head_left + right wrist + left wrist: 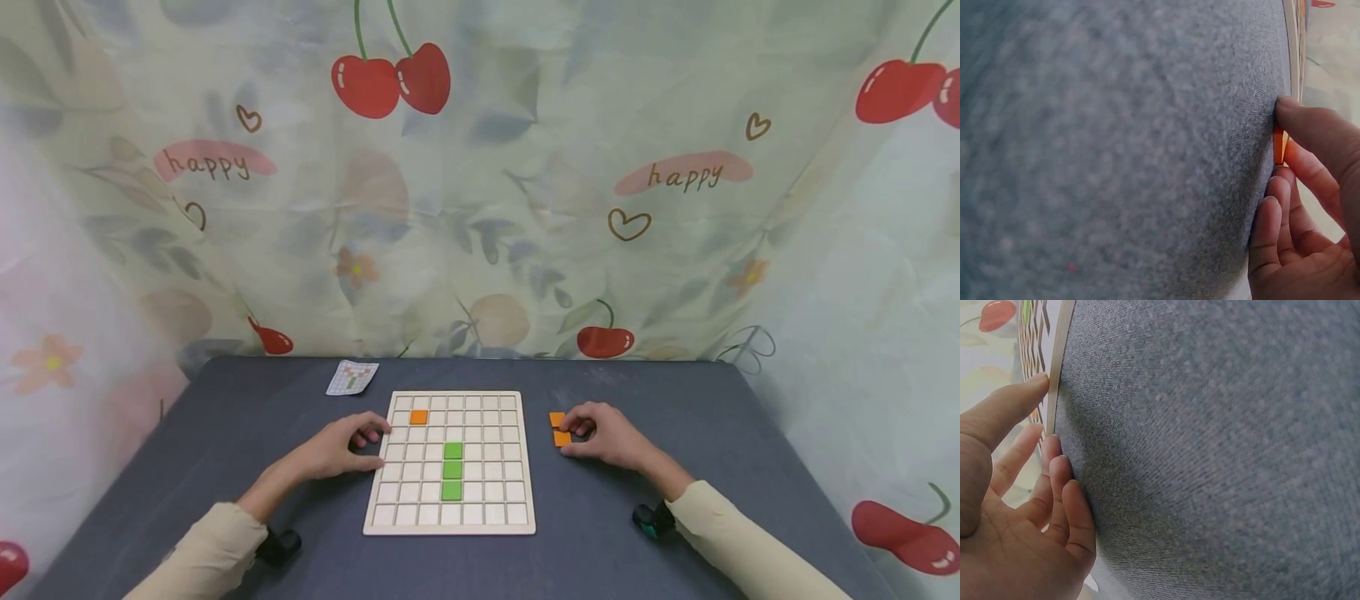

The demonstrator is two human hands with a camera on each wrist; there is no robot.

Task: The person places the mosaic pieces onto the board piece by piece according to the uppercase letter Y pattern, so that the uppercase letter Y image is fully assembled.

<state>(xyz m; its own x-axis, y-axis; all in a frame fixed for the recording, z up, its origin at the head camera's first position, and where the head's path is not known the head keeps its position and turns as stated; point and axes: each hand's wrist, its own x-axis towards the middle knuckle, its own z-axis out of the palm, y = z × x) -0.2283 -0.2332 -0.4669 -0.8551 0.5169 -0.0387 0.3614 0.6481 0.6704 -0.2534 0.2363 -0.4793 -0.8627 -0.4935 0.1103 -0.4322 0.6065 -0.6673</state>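
Note:
A white grid board (448,529) with a pale wooden frame lies flat on the dark table. One orange square tile (418,417) sits in its upper left part, and three green tiles (452,470) form a column near the middle. My left hand (341,446) touches the board's left edge with thumb and fingertips spread along it. To the right of the board, my right hand (606,435) pinches an orange tile (1279,145) between thumb and index finger, low at the table cloth. Another orange tile (556,419) lies just behind that one, partly covered by the fingers.
A small card (352,377) with a printed coloured grid pattern lies behind the board at the left. The dark cloth-covered table (585,550) ends at a patterned curtain (480,208). A thin looped cord (750,346) shows at the back right corner.

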